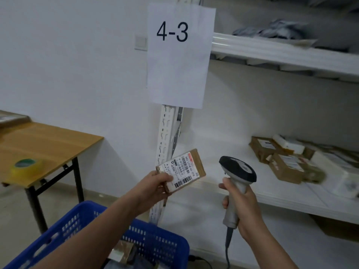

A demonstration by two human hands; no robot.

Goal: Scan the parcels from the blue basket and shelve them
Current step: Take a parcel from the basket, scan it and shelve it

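Observation:
My left hand (155,188) grips a small brown cardboard parcel (196,162) by its lower left corner, its white barcode label facing me. My right hand (241,207) holds a grey and black barcode scanner (238,168) by the handle, its head level with the parcel and just to its right. The blue basket (155,241) sits below my left arm with more parcels inside, partly hidden. The white shelf (233,183) lies behind both hands.
Several brown and white parcels (287,162) lie at the right of the shelf. A paper sign reading 4-3 (178,55) hangs on the shelf post. An upper shelf (281,53) holds grey bags. A wooden table (44,150) with a yellow tape roll (26,168) stands left.

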